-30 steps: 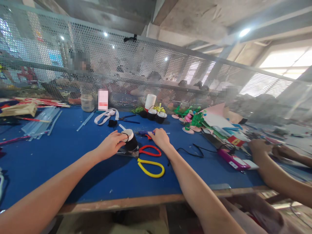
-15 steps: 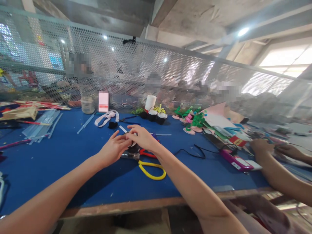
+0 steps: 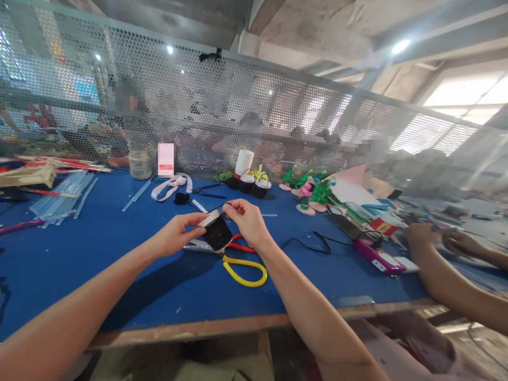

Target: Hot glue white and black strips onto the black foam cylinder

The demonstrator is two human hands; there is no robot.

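A small black bucket with a white rim (image 3: 217,233) is tilted between my hands above the table. My left hand (image 3: 180,232) pinches its rim from the left, thumb and fingers closed. On the other side my right hand (image 3: 246,218) pinches the thin black handle near the top of the rim. Below the bucket lie scissors with one yellow and one red handle (image 3: 245,272), partly covered by it. Two similar small black buckets (image 3: 261,189) with white rims and thin handles stand farther back beside a white thread spool (image 3: 244,161).
Clear plastic strips (image 3: 65,198) lie at the left, near a glass jar (image 3: 140,165). A pink-white ribbon (image 3: 171,186) rests at the back. Green craft figures (image 3: 319,191), paper scraps and a magenta power strip (image 3: 377,256) are on the right, by a co-worker's arms (image 3: 448,272).
My hands have parted and the bucket has come up into view, its black side now turned towards me. My right hand has moved right, onto the handle.
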